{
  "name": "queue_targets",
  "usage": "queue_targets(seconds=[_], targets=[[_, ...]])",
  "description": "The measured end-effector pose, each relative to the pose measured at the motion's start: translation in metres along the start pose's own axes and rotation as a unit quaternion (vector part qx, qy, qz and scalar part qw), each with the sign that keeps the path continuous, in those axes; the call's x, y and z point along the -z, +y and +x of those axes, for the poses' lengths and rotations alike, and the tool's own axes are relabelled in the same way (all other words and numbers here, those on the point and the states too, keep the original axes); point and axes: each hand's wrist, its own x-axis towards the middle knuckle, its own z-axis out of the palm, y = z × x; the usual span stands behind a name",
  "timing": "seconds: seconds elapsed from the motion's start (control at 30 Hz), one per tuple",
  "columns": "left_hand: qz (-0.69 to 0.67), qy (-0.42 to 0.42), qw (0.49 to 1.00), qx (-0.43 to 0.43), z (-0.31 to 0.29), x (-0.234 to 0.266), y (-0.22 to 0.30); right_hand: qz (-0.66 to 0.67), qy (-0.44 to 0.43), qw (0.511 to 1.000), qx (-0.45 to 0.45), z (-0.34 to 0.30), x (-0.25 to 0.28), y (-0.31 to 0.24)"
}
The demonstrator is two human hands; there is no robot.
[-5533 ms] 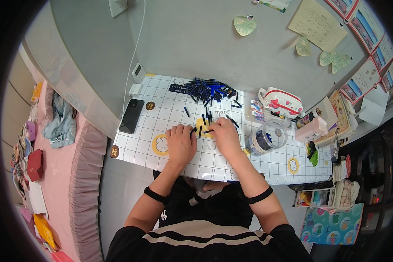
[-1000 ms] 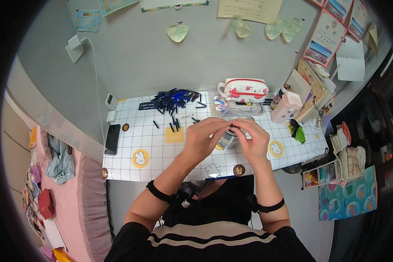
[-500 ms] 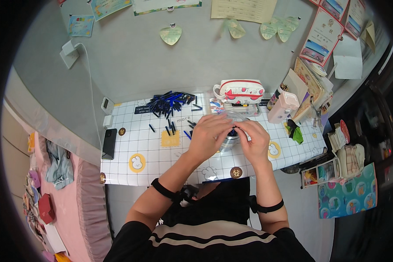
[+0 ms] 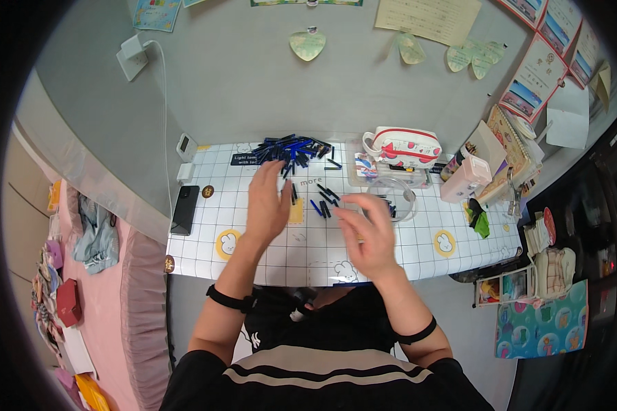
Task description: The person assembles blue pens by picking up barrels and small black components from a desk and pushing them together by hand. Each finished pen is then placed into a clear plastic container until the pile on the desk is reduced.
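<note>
My left hand (image 4: 267, 204) hovers over the left part of the table, fingers stretched out and thumb apart, its fingertips near the front of a pile of short blue and black ink cartridges (image 4: 296, 146). Nothing shows in its grasp. My right hand (image 4: 370, 236) is raised at the middle, thumb and forefinger parted with a gap between them. Behind it stands a clear round plastic container (image 4: 413, 204), partly hidden by the hand, with some dark cartridges inside. Several loose cartridges (image 4: 325, 207) lie on the table between my hands.
A white pencil case (image 4: 408, 147) sits at the back on a clear box (image 4: 425, 179). To its right stand a pink bottle (image 4: 465, 179), a pen holder and notebooks. A black phone (image 4: 185, 210) lies at the left edge; a green-and-black cloth (image 4: 479, 220) lies at the right.
Both hands have come away from the container and parted. My left hand moved left toward the pile, my right hand came slightly nearer to me. The view has shifted a little.
</note>
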Motion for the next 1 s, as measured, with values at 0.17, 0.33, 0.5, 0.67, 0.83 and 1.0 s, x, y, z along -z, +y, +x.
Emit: queue_targets(seconds=[0.17,0.33,0.5,0.67,0.83,1.0], targets=[[0.12,-0.095,0.978,0.139,-0.019,0.005,-0.029,0.045,-0.16,0.983,-0.079,-0.002,-0.04,0.002],[0.141,-0.239,0.952,0.129,-0.026,0.005,-0.027,-0.016,-0.273,0.956,-0.108,-0.002,-0.07,0.021],[0.102,-0.202,0.972,0.058,-0.037,-0.001,-0.029,-0.091,-0.342,0.932,-0.075,0.002,-0.086,0.026],[0.038,-0.139,0.986,0.084,-0.037,0.004,-0.019,-0.087,-0.342,0.934,-0.064,-0.006,-0.087,0.025],[-0.004,-0.154,0.986,0.067,-0.037,0.01,-0.016,-0.018,-0.326,0.944,-0.059,-0.009,-0.08,0.024],[-0.025,-0.175,0.981,0.085,-0.034,0.013,-0.007,0.05,-0.33,0.935,-0.124,-0.004,-0.07,0.021]])
